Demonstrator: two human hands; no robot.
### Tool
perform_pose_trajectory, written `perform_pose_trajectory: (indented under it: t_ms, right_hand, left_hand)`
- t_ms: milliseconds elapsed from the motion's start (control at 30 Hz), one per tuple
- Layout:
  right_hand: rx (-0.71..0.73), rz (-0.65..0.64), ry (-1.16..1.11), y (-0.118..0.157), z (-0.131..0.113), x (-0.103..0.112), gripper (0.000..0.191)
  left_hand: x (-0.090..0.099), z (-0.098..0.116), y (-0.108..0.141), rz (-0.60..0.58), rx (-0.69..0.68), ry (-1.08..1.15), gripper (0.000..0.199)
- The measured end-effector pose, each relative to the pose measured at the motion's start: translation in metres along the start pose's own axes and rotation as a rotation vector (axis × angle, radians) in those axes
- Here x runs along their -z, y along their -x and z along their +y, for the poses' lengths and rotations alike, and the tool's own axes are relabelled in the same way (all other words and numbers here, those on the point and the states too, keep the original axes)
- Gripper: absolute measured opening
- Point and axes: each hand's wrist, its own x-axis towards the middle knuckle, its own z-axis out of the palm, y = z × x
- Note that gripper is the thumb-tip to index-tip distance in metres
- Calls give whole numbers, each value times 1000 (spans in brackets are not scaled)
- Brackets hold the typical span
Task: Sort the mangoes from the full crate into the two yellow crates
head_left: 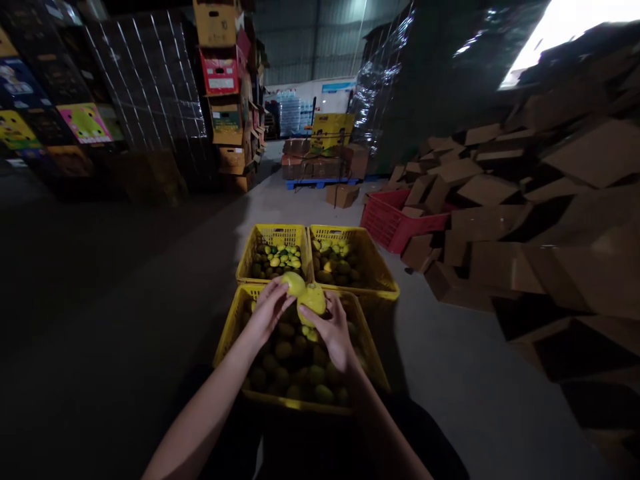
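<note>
My left hand (269, 312) grips a yellow lemon (294, 284) between thumb and fingers. Another lemon (313, 299), larger-looking with a nub on top, is in my right hand (337, 333). Both fruits are held close together, at about chest-front distance, over the near yellow crate (295, 404). That crate holds many dim, greenish-yellow fruits. Beyond it stand two more yellow crates: the back left crate (243, 259) has yellow and green lemons in it, and the back right crate (383, 270) has lemons mostly toward its left side.
A red crate (383, 223) and a large heap of cardboard boxes (500, 223) spread along the right. Stacked cartons (227, 120) rise at the back left. Farther back, a blue pallet (320, 183) carries boxes, with a small carton (343, 195) in front.
</note>
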Motion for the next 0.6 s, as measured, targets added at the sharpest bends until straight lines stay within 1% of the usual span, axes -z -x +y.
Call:
perform_pose_trajectory:
  t_ms: [67,167,233,267,367,433,600]
  right_hand:
    - [11,-12,-1,0,0,-1,37]
    - [21,-2,-20,-2,-2,1,37]
    - [33,13,-18,-5,-4,5,42]
    - [40,19,-15,-6,-4,7,45]
    - [78,40,-4,-8,-3,11,56]
    - [99,41,-8,-9,-2,12,57]
    - [124,-8,-42,-12,3,15,58]
  left_hand:
    - [-1,-1,2,-9,7,-32,21]
    - [-1,2,3,61,32,5,21]
    - [0,5,2,94,45,13,21]
    - [0,6,2,89,46,-8,23]
    - [-1,9,3,21,4,-176,34]
    - [-1,9,4,-27,-47,-294,38]
    - [1,9,8,-126,-207,-431,38]
